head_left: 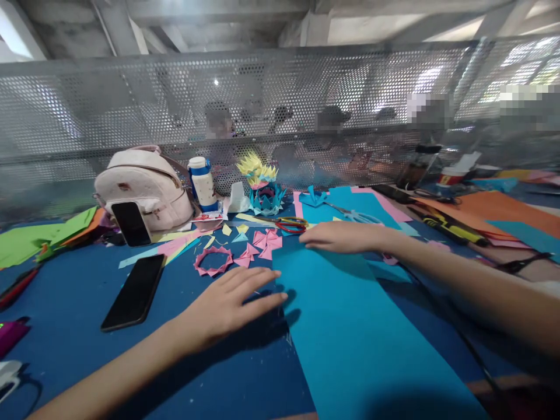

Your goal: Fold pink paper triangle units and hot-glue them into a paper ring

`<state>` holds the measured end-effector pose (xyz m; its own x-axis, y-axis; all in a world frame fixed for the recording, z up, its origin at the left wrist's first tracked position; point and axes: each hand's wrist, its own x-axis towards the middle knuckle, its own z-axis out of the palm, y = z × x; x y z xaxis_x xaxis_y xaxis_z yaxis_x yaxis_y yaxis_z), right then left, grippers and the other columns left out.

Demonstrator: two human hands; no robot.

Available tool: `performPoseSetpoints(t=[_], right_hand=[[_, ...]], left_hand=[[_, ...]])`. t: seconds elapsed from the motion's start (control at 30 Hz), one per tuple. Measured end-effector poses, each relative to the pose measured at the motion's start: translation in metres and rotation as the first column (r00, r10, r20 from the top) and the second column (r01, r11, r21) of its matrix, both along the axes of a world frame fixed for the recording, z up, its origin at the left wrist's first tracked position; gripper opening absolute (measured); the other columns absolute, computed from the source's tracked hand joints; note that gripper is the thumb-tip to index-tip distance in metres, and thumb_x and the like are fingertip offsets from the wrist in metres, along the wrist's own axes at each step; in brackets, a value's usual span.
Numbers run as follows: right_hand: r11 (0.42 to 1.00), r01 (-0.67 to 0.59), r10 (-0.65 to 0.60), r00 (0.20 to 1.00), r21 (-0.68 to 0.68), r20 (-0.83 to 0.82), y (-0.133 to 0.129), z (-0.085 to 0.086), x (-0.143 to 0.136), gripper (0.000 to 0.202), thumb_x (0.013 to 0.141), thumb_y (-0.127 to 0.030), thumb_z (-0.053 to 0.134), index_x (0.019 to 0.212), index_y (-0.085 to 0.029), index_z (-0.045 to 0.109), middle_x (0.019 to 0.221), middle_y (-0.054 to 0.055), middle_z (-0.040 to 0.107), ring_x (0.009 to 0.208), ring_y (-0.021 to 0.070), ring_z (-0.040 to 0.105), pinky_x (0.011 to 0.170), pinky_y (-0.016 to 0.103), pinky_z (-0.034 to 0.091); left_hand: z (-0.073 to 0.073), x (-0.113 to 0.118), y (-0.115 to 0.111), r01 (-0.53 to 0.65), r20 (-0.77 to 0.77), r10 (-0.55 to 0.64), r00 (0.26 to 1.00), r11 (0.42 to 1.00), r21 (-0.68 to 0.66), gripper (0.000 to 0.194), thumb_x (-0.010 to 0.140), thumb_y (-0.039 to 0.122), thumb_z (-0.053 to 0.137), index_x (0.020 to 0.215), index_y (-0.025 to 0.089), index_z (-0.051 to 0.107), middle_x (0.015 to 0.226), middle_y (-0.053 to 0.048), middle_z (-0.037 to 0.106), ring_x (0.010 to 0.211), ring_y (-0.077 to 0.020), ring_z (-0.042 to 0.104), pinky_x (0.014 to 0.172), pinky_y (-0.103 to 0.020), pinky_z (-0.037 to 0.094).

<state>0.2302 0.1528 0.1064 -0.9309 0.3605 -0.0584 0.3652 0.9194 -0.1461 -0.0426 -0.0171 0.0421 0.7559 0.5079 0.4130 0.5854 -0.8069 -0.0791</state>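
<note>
A long sheet of bright blue paper (350, 326) lies on the dark blue table in front of me. My left hand (231, 303) hovers at the sheet's left edge, fingers apart, holding nothing. Over the sheet's far end reaches my right hand (336, 236), palm down, its fingers close together near the scissors with red and yellow handles (291, 224); whether something is under the fingertips is hidden. A ring of folded pink paper (213, 261) and several pink folded pieces (266, 240) lie beyond my left hand. Farther back stands a blue and yellow folded-paper model (265, 195).
A black phone (134, 293) lies at left, another phone (131, 223) leans on a white backpack (142, 186). Beside it stands a bottle (203, 184). Light-blue scissors (361, 217) lie behind my right hand. At right are a yellow-black cutter (455, 229), orange paper (507, 213) and another person's arm (507, 262).
</note>
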Motion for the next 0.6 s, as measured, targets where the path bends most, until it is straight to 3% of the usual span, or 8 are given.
performPoseSetpoints(t=[0.13, 0.3, 0.43, 0.6], right_hand=[[0.993, -0.114, 0.114, 0.992, -0.009, 0.044, -0.015, -0.029, -0.034, 0.021, 0.095, -0.019, 0.048, 0.101, -0.017, 0.068, 0.099, 0.007, 0.071, 0.087, 0.0192, 0.064, 0.072, 0.026, 0.044], [0.996, -0.079, 0.080, 0.996, 0.033, -0.027, -0.023, -0.043, -0.051, 0.016, 0.095, -0.025, 0.055, 0.107, -0.019, 0.065, 0.109, 0.007, 0.069, 0.100, 0.0227, 0.062, 0.079, 0.029, 0.042], [0.998, 0.049, -0.046, 0.996, 0.029, -0.074, -0.019, -0.036, -0.034, 0.016, 0.092, -0.032, 0.059, 0.100, -0.020, 0.065, 0.099, 0.004, 0.070, 0.089, 0.0214, 0.064, 0.070, 0.027, 0.042], [0.962, 0.270, -0.272, 0.957, -0.033, -0.095, -0.011, -0.031, 0.011, 0.026, 0.087, -0.045, 0.063, 0.100, -0.023, 0.066, 0.100, 0.004, 0.070, 0.092, 0.0248, 0.064, 0.074, 0.030, 0.042]], left_hand=[[-0.011, 0.014, 0.002, 0.109, -0.186, -0.086, 0.979, 0.987, 0.114, 0.043, 0.104, 0.014, 0.036, 0.147, 0.017, 0.041, 0.153, -0.010, 0.042, 0.141, -0.0247, 0.040, 0.116, -0.043, 0.034], [-0.031, 0.023, 0.011, 0.137, -0.218, -0.110, 0.970, 0.984, 0.110, 0.038, 0.102, 0.015, 0.040, 0.138, 0.007, 0.050, 0.145, -0.016, 0.051, 0.131, -0.0301, 0.053, 0.105, -0.045, 0.047], [-0.043, 0.020, 0.015, 0.131, -0.208, -0.108, 0.972, 0.986, 0.102, 0.033, 0.102, 0.014, 0.039, 0.127, 0.003, 0.058, 0.131, -0.019, 0.063, 0.118, -0.0310, 0.063, 0.094, -0.043, 0.055], [-0.044, 0.015, 0.012, 0.086, -0.193, -0.085, 0.978, 0.996, -0.001, 0.035, 0.102, 0.014, 0.039, 0.133, 0.005, 0.054, 0.134, -0.020, 0.060, 0.122, -0.0311, 0.061, 0.096, -0.043, 0.055]])
